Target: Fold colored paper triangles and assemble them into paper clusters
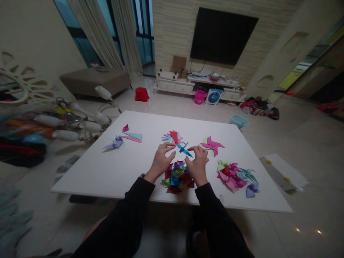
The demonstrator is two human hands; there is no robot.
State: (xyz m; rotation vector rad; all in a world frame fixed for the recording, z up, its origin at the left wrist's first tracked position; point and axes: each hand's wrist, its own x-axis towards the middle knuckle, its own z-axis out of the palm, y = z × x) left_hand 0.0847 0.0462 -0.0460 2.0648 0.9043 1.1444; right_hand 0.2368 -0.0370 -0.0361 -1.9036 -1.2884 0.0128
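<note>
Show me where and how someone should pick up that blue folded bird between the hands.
Probably best pinched lightly at the middle, from above: the blue paper bird has slim points spreading outward that look easy to bend, and its middle joins them. The left hand and right hand flank it; neither covers its top.

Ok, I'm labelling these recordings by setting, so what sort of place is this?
Probably a home living room: a large television on the wall, long curtains and a padded bench.
</note>
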